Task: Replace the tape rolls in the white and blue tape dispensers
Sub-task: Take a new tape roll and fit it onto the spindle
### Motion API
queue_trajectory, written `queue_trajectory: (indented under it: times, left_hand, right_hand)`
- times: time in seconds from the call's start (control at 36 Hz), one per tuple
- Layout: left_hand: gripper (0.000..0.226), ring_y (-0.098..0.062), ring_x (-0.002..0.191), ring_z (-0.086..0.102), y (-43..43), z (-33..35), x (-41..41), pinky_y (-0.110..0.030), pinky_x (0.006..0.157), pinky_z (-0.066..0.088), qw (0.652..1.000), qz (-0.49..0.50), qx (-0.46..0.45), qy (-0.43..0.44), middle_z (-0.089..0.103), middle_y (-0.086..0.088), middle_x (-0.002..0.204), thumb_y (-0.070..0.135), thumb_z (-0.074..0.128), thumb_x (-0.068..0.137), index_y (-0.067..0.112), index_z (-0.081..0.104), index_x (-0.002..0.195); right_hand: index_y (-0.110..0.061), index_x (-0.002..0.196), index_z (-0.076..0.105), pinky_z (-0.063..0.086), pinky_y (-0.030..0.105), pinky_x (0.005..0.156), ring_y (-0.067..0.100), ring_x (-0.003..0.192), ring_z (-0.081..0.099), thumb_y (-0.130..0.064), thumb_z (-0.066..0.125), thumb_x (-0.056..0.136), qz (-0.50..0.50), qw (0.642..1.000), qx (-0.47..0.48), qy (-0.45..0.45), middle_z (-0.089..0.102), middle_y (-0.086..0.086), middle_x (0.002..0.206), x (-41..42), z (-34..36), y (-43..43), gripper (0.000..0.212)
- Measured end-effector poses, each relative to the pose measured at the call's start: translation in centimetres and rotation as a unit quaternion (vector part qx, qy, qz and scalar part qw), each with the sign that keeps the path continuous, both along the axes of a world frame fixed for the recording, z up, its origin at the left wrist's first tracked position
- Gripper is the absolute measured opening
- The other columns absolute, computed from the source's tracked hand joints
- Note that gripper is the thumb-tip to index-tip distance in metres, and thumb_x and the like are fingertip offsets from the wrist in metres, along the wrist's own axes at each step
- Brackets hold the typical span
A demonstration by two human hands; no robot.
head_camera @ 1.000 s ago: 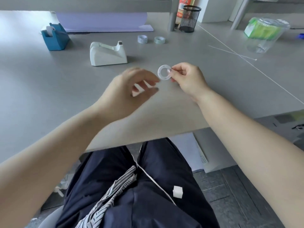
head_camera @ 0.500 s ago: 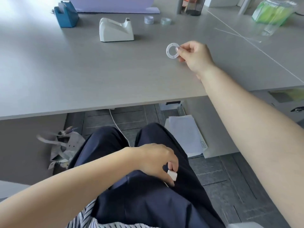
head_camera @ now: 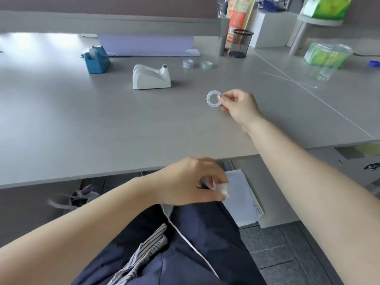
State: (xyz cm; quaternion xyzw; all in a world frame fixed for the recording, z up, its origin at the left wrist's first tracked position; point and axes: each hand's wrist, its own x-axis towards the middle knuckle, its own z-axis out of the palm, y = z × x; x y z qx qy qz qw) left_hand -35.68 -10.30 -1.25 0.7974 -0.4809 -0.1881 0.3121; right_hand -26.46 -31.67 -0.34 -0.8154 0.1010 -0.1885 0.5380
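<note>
Fingers [head_camera: 223, 98] of the right hand [head_camera: 239, 106] are clamped on the rim of a white ring [head_camera: 209, 99], held just above the desk [head_camera: 102, 124]. The left hand [head_camera: 189, 182], at the near desk edge over the lap, pinches a small white piece [head_camera: 224, 190] between thumb and fingertips.

Task status, by item:

1. The white dispenser [head_camera: 151, 77] stands mid-desk, beyond the ring and to its left. We see no roll in its cradle, so we judge it stripped and not yet refilled.
2. The blue dispenser [head_camera: 96, 60] stands further back and left. Something pale sits in its slot; we cannot tell whether that is a roll or what state it is in. We judge it untouched.
3. Two tape rolls [head_camera: 188, 63] lie side by side behind the white dispenser, well apart from both hands. Neither is fitted.
4. The ring and the small piece look like hub parts of one dispenser; both are in hand and apart from each other.

Changes from the earlier frames: one second ago the left hand hovered beside the ring while the small piece lay on the lap. Half a second ago that hand was down on the lap closing on the piece. It has now risen to the desk edge with the piece. The right hand has kept its pinch on the ring throughout.
</note>
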Motion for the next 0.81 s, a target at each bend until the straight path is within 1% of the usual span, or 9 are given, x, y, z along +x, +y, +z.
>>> queue_trajectory:
  times: [0.08,0.17,0.28,0.36,0.42,0.47,0.58,0.67,0.81]
  left_hand:
    - [0.023,0.000,0.087,0.060,0.5,3.1,2.4,-0.018,0.077,0.050,0.996,0.049,-0.070,-0.013,0.061,0.015,0.098,0.035,0.071,0.080,0.030,0.066,0.101]
    - [0.017,-0.004,0.082,0.061,0.9,5.7,5.7,-0.016,0.069,0.050,0.982,0.101,-0.151,-0.046,0.063,0.015,0.091,0.032,0.071,0.080,0.031,0.067,0.096]
    - [0.014,-0.005,0.079,0.060,0.8,7.0,12.1,-0.012,0.066,0.046,0.967,0.171,-0.165,-0.090,0.063,0.015,0.087,0.028,0.071,0.081,0.037,0.063,0.088]
    - [0.016,-0.003,0.069,0.060,-0.1,5.9,17.3,-0.014,0.063,0.047,0.944,0.230,-0.193,-0.137,0.062,0.023,0.073,0.024,0.074,0.079,0.034,0.063,0.083]
    - [0.009,-0.004,0.067,0.061,-0.9,4.8,19.8,-0.018,0.064,0.050,0.926,0.267,-0.213,-0.158,0.063,0.018,0.070,0.022,0.075,0.078,0.025,0.068,0.083]
    - [0.011,-0.008,0.072,0.062,-2.1,3.8,22.4,-0.018,0.069,0.050,0.925,0.294,-0.213,-0.108,0.065,0.012,0.077,0.023,0.073,0.080,0.019,0.069,0.090]
    - [0.008,-0.008,0.073,0.062,-4.6,2.2,25.5,-0.007,0.061,0.042,0.919,0.325,-0.219,-0.033,0.066,0.003,0.085,0.024,0.067,0.084,0.023,0.067,0.092]
    - [0.013,-0.004,0.077,0.062,-5.5,0.8,26.4,-0.008,0.067,0.044,0.914,0.321,-0.244,-0.050,0.067,0.003,0.088,0.026,0.066,0.085,0.038,0.062,0.087]
    - [0.011,-0.004,0.080,0.063,-5.3,-0.2,26.9,-0.009,0.072,0.046,0.915,0.307,-0.259,-0.038,0.067,0.006,0.088,0.025,0.068,0.084,0.028,0.067,0.094]
  right_hand:
    - [-0.023,0.073,0.061,0.046,0.031,0.072,0.019,0.071,0.058,-0.024,0.063,0.085,0.006,1.000,0.009,0.000,0.066,0.010,0.081,1.0,0.3,0.2,0.013]
    - [-0.022,0.076,0.062,0.045,0.026,0.065,0.017,0.067,0.059,-0.022,0.063,0.086,0.032,0.999,0.022,-0.001,0.066,0.008,0.079,2.6,0.6,0.7,0.010]
    - [-0.013,0.088,0.065,0.047,0.019,0.062,0.010,0.061,0.060,-0.020,0.064,0.086,0.053,0.998,0.038,-0.001,0.066,0.000,0.076,6.0,1.0,0.8,0.007]
    - [-0.017,0.086,0.065,0.044,0.010,0.055,0.009,0.062,0.060,-0.021,0.063,0.086,0.062,0.997,0.039,0.005,0.066,-0.002,0.075,9.2,1.2,0.3,0.004]
    - [-0.023,0.080,0.064,0.042,0.013,0.056,0.009,0.064,0.059,-0.021,0.063,0.086,0.061,0.997,0.035,0.006,0.067,-0.002,0.075,10.8,1.2,0.1,0.006]
    - [-0.025,0.078,0.064,0.041,0.016,0.058,0.010,0.064,0.059,-0.022,0.063,0.086,0.060,0.998,0.030,0.008,0.066,-0.001,0.075,13.0,1.1,-0.5,0.009]
    - [-0.025,0.075,0.066,0.044,0.023,0.065,0.014,0.065,0.058,-0.021,0.064,0.085,0.032,0.999,0.020,0.016,0.066,0.004,0.074,16.6,0.8,-2.0,0.011]
    - [-0.026,0.071,0.065,0.046,0.030,0.071,0.017,0.067,0.058,-0.020,0.065,0.084,0.004,1.000,0.012,0.020,0.066,0.003,0.072,18.6,0.3,-3.1,0.014]
    - [-0.023,0.080,0.068,0.048,0.030,0.075,0.014,0.073,0.060,-0.022,0.065,0.084,-0.031,0.999,-0.020,0.002,0.067,-0.005,0.074,19.4,-0.9,-4.0,0.005]
